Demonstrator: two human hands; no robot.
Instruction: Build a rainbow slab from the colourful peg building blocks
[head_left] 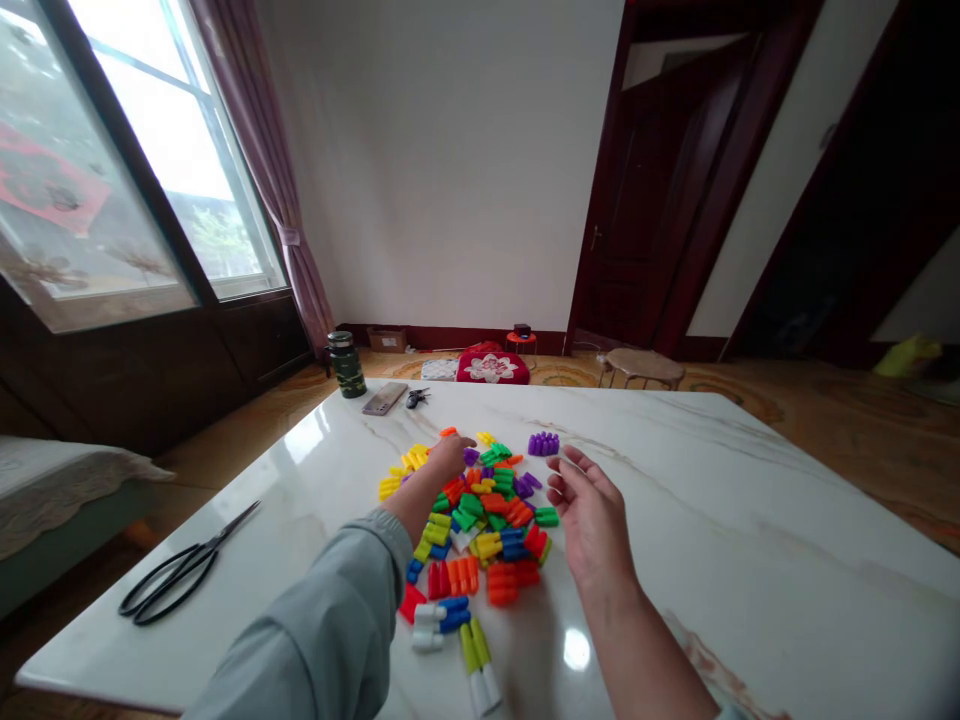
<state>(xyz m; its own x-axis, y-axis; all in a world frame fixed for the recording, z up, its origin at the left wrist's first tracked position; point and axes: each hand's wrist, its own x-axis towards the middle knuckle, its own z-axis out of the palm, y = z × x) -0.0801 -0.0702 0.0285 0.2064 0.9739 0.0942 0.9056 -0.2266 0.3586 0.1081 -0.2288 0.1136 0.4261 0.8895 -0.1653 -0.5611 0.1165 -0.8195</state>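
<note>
Reaching over the heap of coloured blocks (487, 520) mid-frame on the desk (750, 520), the left hand (448, 457) dips its fingertips among the far pieces, its grip hidden so I cannot tell its hold, while the right hand (592, 515) hovers wide and empty just right of the heap, palm inward as if ready to receive.

Mid bench (750, 480) a block pile (487, 520), left hand (450, 458) on its far part, right hand (592, 520) just right of it, small block cluster (543, 444) behind, scissors (180, 570) near left edge, flask (346, 365), phone (385, 398), keys (416, 398) at far edge.
</note>
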